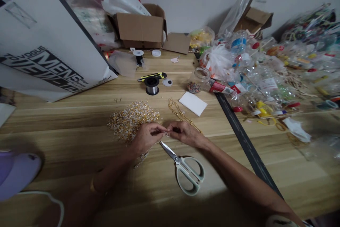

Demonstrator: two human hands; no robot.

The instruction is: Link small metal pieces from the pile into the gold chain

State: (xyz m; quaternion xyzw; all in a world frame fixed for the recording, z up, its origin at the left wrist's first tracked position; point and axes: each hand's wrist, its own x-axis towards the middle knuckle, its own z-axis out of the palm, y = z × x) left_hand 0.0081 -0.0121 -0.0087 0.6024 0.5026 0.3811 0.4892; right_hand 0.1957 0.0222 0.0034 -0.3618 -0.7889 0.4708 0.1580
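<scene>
My left hand (147,136) and my right hand (186,133) meet fingertip to fingertip over the table, both closed in a pinch. Between them shows a small pale ring-like piece (166,135), too small to name surely. A thin beaded strand (143,158) lies below my left hand; whether it joins the piece is hidden. Beside my left hand spreads a heap of gold and silver jewellery findings (132,117). Scissors (186,174) with pale green handles lie just below the hands, blades partly under them. Gold chains (180,112) lie behind my right hand.
Farther back are a wire spool (152,86), a yellow-black utility knife (156,75), a white card (193,103) and a jar of beads (198,80). Plastic bottles (265,85) crowd the right. A white box (47,43) stands left; a cardboard box (140,27) sits behind.
</scene>
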